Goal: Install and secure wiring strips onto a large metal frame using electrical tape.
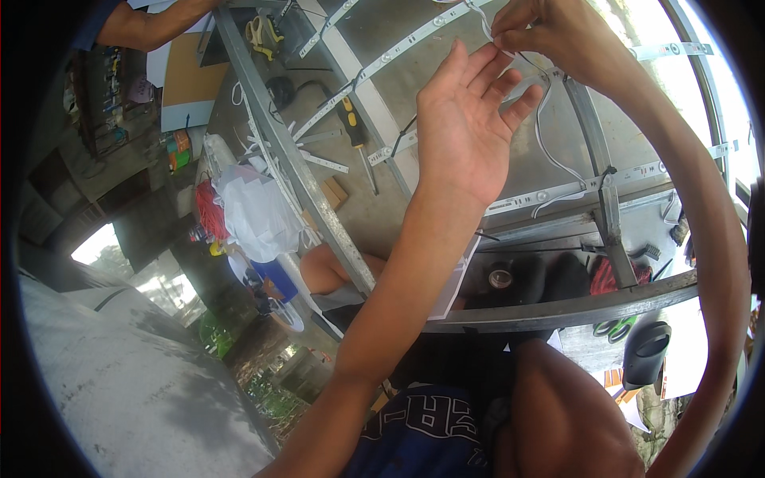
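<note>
And there's the right hand (550,36), thumb and forefinger pinched tight on the white wire (483,17), well beyond the near edge of the metal frame (590,307)! The left hand (470,143) lies palm up, thumb apart, fingers loosely spread, gripping nothing, their tips right beside that pinch. Light strips (543,196) cross the frame; a yellow-and-black screwdriver (348,115) shows near its left bar.

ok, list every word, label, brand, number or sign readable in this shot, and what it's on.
Dark blue garment: large outlined letters, upside down in this view and partly lost in folds; not copied out here.
LED strips: small dark printed marks, too small to read.
Green and orange package: any print is too small and blurred to read.
</note>
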{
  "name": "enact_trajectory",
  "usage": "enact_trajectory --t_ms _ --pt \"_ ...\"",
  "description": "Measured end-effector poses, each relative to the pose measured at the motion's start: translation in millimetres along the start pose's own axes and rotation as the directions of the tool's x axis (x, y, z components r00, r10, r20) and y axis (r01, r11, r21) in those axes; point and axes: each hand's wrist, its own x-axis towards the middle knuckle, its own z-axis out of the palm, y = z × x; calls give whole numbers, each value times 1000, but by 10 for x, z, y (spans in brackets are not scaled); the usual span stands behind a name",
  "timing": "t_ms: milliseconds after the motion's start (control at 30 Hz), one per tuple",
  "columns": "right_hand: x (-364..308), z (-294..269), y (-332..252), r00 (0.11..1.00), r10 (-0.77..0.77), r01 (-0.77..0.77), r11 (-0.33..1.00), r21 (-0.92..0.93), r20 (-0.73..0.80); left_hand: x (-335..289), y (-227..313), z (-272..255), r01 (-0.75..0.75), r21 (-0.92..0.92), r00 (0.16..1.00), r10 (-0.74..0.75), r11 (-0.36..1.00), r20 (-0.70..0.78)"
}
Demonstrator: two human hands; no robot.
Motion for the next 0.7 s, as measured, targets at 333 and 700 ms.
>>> enact_trajectory --t_ms 333,700 --pt "38 68 90 996 88 -88 996 -22 -14 89 -12 -61 30 -8 999 -30 1000 -22" --pt "75 -156 -77 948 262 -287 949 129 180 184 49 -63 -51 216 999 53 975 -4"
